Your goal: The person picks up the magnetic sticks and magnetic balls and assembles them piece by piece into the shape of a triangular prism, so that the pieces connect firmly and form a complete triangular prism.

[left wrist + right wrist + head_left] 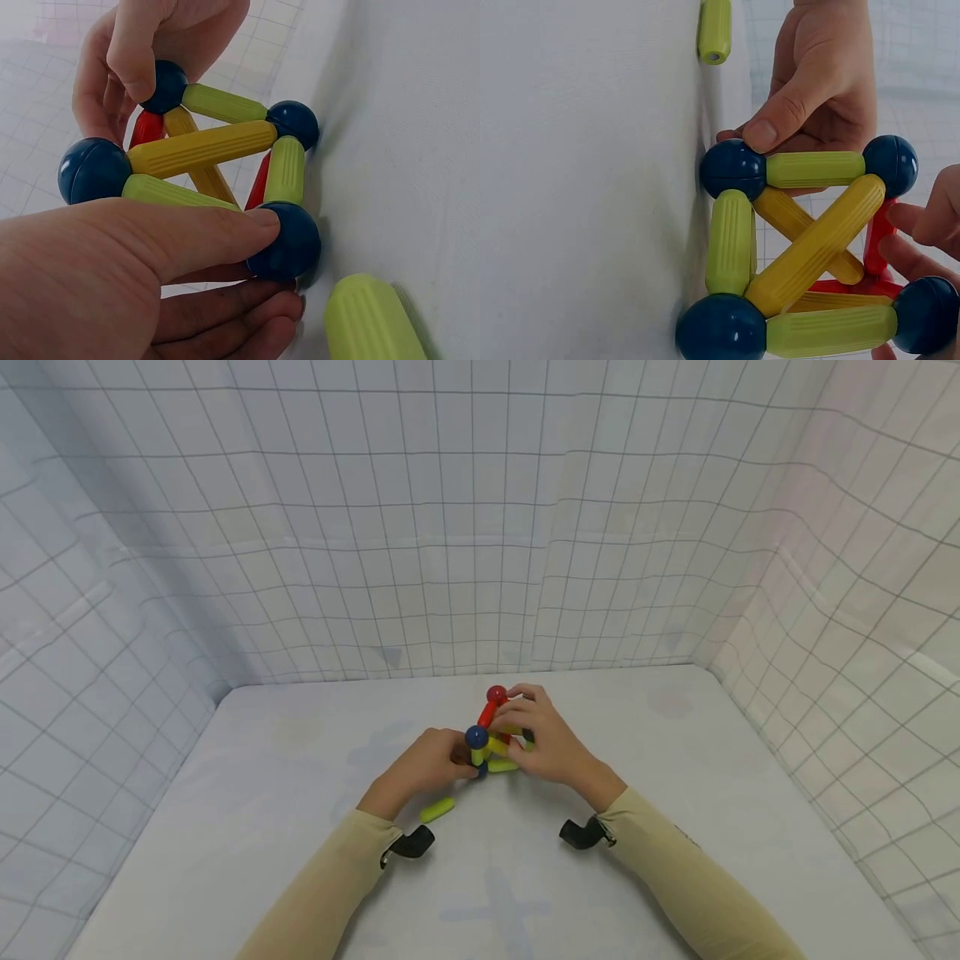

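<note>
A magnetic ball-and-stick frame (480, 755) stands on the white table between both hands. Its near face has blue balls at the corners, light green rods along the sides and yellow rods crossing diagonally. Behind lie red rods and a red ball (497, 694). My left hand (431, 762) pinches the low left blue ball (289, 244) between thumb and fingers. On the other side, my right hand (546, 739) holds the upper right blue ball (926, 315), its fingers reaching behind beside a red rod (877, 238). Parts of the frame's back are hidden by the hands.
One loose light green rod (437, 811) lies on the table (300, 877) just in front of the left hand. White grid-patterned sheets (465, 527) rise at the back and both sides. Black wrist-worn pieces (414, 842) stick out from the cuffs.
</note>
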Demonstrator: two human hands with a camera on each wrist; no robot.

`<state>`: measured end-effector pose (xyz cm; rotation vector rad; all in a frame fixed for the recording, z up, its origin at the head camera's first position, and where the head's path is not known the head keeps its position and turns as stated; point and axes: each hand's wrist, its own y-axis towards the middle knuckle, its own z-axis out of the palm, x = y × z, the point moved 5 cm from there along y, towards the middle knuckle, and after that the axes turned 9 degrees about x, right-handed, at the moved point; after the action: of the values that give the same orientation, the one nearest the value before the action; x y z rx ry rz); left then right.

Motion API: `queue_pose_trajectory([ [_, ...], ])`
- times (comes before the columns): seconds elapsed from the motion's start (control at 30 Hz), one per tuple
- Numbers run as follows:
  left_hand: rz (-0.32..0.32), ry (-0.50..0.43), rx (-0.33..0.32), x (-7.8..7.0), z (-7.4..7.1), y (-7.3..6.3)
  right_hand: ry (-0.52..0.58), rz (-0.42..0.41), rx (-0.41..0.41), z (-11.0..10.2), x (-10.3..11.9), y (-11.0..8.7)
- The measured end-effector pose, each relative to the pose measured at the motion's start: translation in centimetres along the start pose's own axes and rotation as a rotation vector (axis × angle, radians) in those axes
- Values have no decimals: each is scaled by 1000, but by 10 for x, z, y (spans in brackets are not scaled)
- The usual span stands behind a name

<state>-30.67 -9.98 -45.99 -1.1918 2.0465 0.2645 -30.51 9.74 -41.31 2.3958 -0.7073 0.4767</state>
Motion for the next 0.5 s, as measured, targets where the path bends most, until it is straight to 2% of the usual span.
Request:
queue_pose_trajectory([
  [0.27, -38, 19, 28, 0, -5, -4, 45, 68, -90, -11, -10, -12],
  [0.43, -59, 81, 40, 1, -16, -18, 100, 87, -140, -22, -18, -25],
  [0.5, -63, 103, 66, 3, -16, -25, 146, 107, -158, -24, -22, -32],
])
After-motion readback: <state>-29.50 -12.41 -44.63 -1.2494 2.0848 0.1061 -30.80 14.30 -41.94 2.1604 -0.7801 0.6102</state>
